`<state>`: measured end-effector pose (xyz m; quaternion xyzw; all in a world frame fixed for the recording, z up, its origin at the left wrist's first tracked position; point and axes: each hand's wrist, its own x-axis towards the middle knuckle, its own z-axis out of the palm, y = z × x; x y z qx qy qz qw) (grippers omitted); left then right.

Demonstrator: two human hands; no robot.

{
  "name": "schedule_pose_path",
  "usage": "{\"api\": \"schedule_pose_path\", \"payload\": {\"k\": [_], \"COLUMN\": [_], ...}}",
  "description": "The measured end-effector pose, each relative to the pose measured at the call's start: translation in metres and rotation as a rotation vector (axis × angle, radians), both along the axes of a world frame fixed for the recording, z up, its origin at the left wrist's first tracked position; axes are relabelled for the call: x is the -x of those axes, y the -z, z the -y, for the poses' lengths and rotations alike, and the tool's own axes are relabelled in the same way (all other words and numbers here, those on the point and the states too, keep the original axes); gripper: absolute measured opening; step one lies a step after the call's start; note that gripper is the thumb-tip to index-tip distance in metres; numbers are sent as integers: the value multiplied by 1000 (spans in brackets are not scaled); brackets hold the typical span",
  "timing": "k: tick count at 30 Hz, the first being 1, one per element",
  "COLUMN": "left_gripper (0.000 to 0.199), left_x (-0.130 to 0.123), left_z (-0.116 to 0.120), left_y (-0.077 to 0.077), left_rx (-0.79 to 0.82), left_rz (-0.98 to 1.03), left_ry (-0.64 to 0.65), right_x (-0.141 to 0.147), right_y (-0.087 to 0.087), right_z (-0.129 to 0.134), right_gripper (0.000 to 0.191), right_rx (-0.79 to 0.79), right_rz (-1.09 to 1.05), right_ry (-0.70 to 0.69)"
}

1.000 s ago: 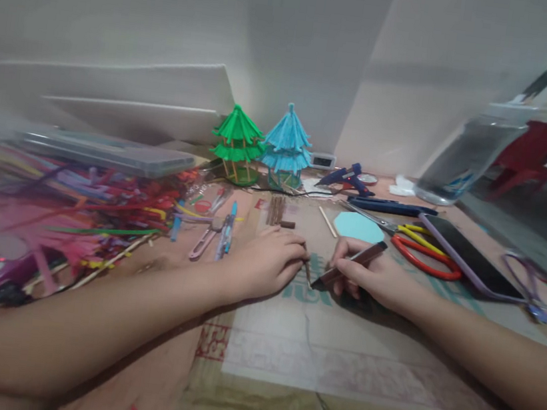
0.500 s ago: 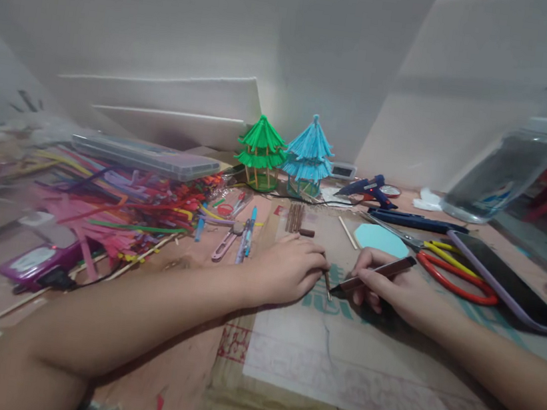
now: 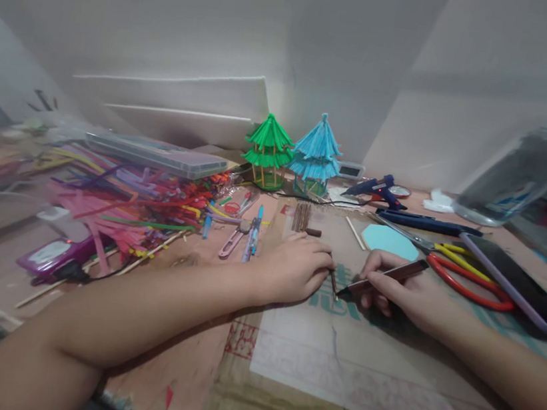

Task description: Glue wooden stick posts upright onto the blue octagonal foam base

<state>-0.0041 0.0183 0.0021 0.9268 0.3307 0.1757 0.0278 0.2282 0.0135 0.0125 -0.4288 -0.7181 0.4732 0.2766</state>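
My left hand [image 3: 299, 269] rests on the cardboard sheet [image 3: 233, 391], its fingertips closed on a thin brown stick [image 3: 334, 283] that points toward me. In my right hand [image 3: 391, 286] is a dark brown marker [image 3: 409, 270], held like a pen. The marker's black tip touches or nearly touches the near end of the stick, where a pale bit shows. Beyond my left hand lies a row of brown sticks [image 3: 301, 217] with a short brown piece [image 3: 314, 232] beside it. A light blue octagonal piece [image 3: 389, 242] lies behind my right hand.
Green [image 3: 269, 144] and blue [image 3: 317, 150] pavilion models stand at the back, near a glue gun [image 3: 379, 190]. Red-handled scissors [image 3: 474, 285] and a phone [image 3: 519, 288] lie right. Pipe cleaners [image 3: 144, 195], a utility knife [image 3: 234, 240] and a purple device [image 3: 62, 258] are left.
The view has turned a little to the left, so everything sits further right in the picture. Both hands keep their grips, and the marker tip stays at the stick's near end.
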Motion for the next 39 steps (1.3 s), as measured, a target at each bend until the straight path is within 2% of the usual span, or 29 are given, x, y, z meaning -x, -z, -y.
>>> {"api": "schedule_pose_path", "payload": {"k": [3,16,23,30,39], "left_gripper": [24,24,21,21,42], "left_x": [0,1,1,-1,1], "left_z": [-1,-1,-1,3,4], "left_y": [1,1,0,-4,0], "left_rx": [-13,-1,5,24,83], "left_rz": [5,19,19,18,60], "left_ry": [11,8,5,-3,-3], "right_x": [1,0,3,-2,1], "right_y": [-1,-1,-5,2,-1], "right_z": [1,1,3,-2,-1], "right_gripper": [37,38,40,34,32], "right_rx": [-32,8,-29,-18,-45], "right_rz": [2,10,-40,-76,-91], "right_ry": [30,-5,59,66,110]}}
